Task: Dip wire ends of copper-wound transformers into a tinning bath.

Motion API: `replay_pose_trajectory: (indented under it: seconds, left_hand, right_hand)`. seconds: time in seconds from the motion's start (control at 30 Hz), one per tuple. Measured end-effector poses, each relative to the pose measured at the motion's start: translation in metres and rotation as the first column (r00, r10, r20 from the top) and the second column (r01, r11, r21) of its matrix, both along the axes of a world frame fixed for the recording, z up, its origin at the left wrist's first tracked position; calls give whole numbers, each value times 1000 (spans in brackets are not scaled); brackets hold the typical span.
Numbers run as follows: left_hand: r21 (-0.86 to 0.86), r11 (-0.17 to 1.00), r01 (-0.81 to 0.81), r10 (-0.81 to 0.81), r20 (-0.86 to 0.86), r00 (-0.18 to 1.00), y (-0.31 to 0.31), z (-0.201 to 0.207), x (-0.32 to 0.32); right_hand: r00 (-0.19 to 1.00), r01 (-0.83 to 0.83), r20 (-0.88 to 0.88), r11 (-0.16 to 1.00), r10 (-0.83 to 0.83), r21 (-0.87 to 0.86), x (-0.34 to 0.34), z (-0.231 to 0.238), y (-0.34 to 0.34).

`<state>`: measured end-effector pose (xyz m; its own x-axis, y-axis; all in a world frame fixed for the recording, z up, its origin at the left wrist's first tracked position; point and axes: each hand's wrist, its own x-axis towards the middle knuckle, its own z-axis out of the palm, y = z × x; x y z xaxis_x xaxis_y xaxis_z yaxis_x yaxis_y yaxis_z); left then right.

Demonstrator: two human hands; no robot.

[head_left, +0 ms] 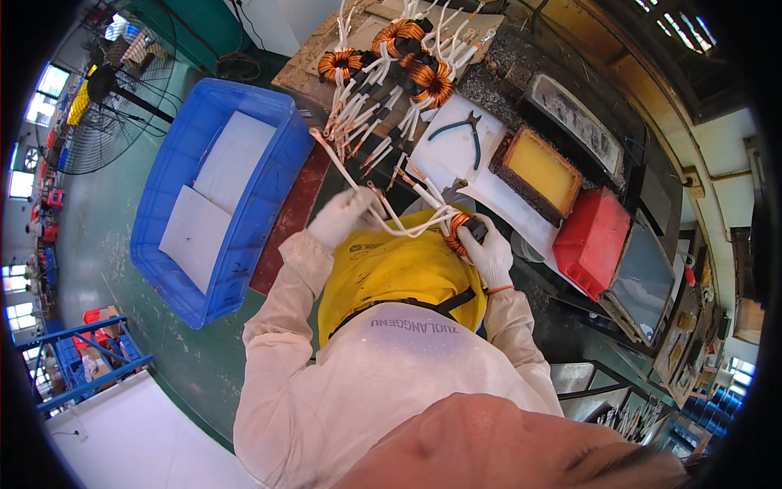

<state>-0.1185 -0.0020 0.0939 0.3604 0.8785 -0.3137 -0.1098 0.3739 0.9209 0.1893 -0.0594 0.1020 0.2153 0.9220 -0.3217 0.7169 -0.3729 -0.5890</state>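
Observation:
My right hand (489, 251), in a white glove, grips a copper-wound toroidal coil (460, 236) in front of my yellow apron (399, 269). Thick white leads (415, 225) run from this coil toward the left and away from me, and their ends show bare copper. With the fingers of my gloved left hand (340, 216) closed, I pinch one of these leads; the fingertips are partly hidden. On the wooden bench (305, 75) beyond lie several more copper coils (397, 37) with white leads, their stripped ends pointing toward me.
A blue plastic bin (216, 301) with white sheets stands on the left. Pliers (475, 138) lie on white paper, beside a framed tray of yellow material (542, 171). Farther right are a grey-topped trough (574, 122) and a red bin (590, 240). A large fan (102, 84) stands far left.

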Motion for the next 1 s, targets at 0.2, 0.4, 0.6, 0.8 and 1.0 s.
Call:
replay_pose_trajectory:
  seconds: [0.2,0.4,0.6,0.8,1.0]
  left_hand:
    - [-303,914,271,-269,48,962,-69,-35,64]
    - [-479,866,141,-124,67,990,-70,-28,63]
    - [-425,902,80,-48,85,995,-53,-25,60]
    - [-285,955,-83,118,109,987,-47,-23,79]
    - [-51,999,12,-11,19,1000,-29,55,98]
  right_hand:
    - [997,-54,53,998,55,-14,-5,1,6]
    - [999,-29,33,999,30,-21,-3,-3,4]
    - [999,-33,22,999,33,-12,4,1,-1]
    - [993,-105,44,994,106,-24,12,8,-8]
    - [992,-112,-51,988,118,109,21,8,-31]
